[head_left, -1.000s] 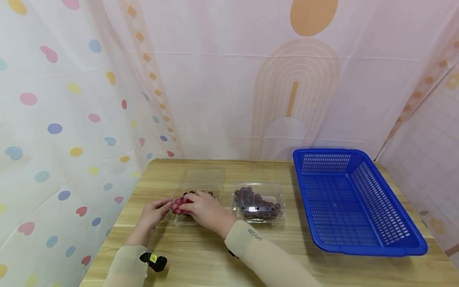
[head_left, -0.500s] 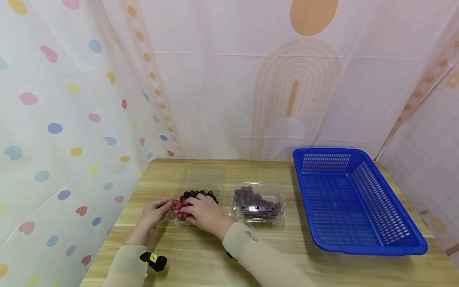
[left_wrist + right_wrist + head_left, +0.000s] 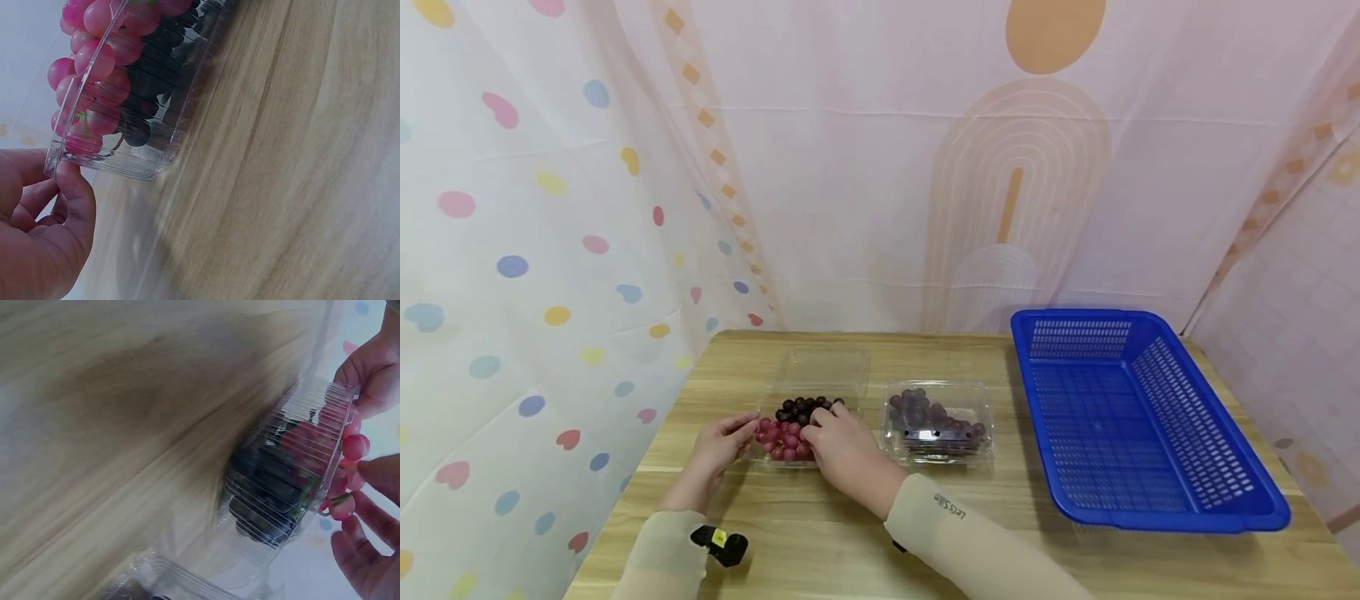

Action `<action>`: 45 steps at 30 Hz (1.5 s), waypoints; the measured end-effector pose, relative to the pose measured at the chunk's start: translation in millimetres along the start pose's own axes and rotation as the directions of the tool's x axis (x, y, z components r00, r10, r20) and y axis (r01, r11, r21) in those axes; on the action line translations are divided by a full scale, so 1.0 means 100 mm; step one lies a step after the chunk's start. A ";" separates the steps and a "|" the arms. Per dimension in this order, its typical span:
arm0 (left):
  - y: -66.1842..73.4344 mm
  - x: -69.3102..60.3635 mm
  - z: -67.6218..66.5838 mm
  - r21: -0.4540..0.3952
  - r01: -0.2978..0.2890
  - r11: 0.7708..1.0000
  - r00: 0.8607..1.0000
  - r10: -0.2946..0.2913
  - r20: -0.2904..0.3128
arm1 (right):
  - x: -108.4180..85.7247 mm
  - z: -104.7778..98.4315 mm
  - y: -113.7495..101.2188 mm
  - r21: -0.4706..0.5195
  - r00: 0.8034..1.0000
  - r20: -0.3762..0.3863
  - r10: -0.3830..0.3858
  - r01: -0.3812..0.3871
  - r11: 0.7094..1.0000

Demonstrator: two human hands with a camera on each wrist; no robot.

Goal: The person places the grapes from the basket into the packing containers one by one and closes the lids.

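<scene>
A bunch of red grapes point(image 3: 782, 440) lies on dark grapes point(image 3: 800, 408) in an open clear plastic box point(image 3: 115, 164). My left hand point(image 3: 717, 450) pinches the box's near left corner between thumb and fingers, plain in the left wrist view. At the right end of the red bunch, my right hand point(image 3: 848, 450) touches the grapes with its fingers spread apart; its fingertips point(image 3: 375, 472) show beside them in the right wrist view. Right of it stands a second clear box point(image 3: 977, 408), its lid down over purple grapes point(image 3: 917, 408).
A large blue plastic basket point(image 3: 1052, 467) stands on the right side of the wooden table point(image 3: 820, 533). The first box's clear lid point(image 3: 827, 367) lies folded back behind it. Patterned curtains point(image 3: 850, 208) hang behind and at the sides.
My right hand has moved right along the red bunch, uncovering more of the red grapes, which now lie lower across the box front. My left hand has stayed at the corner.
</scene>
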State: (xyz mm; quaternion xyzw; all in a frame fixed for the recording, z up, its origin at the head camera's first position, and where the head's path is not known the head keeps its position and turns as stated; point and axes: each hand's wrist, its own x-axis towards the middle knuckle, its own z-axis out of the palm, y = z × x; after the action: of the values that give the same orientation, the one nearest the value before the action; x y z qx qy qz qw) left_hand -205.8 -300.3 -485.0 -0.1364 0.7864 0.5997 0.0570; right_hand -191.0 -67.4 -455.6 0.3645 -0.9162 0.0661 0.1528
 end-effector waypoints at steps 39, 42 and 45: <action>0.02 -0.01 0.00 -0.001 0.023 1.000 1.000 -0.023 -0.009 | -0.07 0.28 -0.13 -0.005 0.955 0.276 -0.110 0.116 0.993; 0.02 -0.01 0.01 0.002 0.006 1.000 1.000 -0.006 -0.005 | -0.06 0.31 -0.11 0.006 0.950 0.292 -0.115 0.119 0.993; 0.02 -0.01 0.01 0.002 -0.002 1.000 1.000 0.002 -0.005 | -0.04 0.31 -0.10 0.006 0.945 0.299 -0.129 0.134 0.991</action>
State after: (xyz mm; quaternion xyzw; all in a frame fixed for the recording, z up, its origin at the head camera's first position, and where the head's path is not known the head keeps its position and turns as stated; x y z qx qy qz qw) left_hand -205.2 -298.9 -483.2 -0.1370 0.7873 0.5987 0.0548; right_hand -188.1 -79.4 -486.4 0.4295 -0.9029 -0.0069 0.0192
